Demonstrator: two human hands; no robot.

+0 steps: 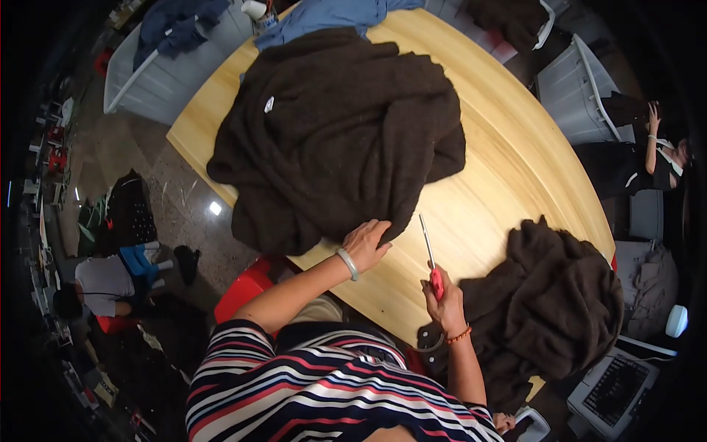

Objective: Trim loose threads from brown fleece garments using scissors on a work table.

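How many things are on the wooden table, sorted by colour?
Dark brown fleece garments: 2, a large one under the left hand and a second one at the table's right edge
Blue cloth: 1
Red-handled scissors, in the right hand: 1
Total: 4

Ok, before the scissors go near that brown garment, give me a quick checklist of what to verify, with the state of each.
1. Scissors gripped firmly: ok, the right hand holds the red handles.
2. Blades open or closed: cannot tell, they look closed but are too thin to judge.
3. Large dark brown garment held down: ok, the left hand rests on its near edge.
4. Left hand out of the blade path: ok, bare wooden table lies between it and the blades.
5. Second brown garment out of the way: ok, piled to the right.
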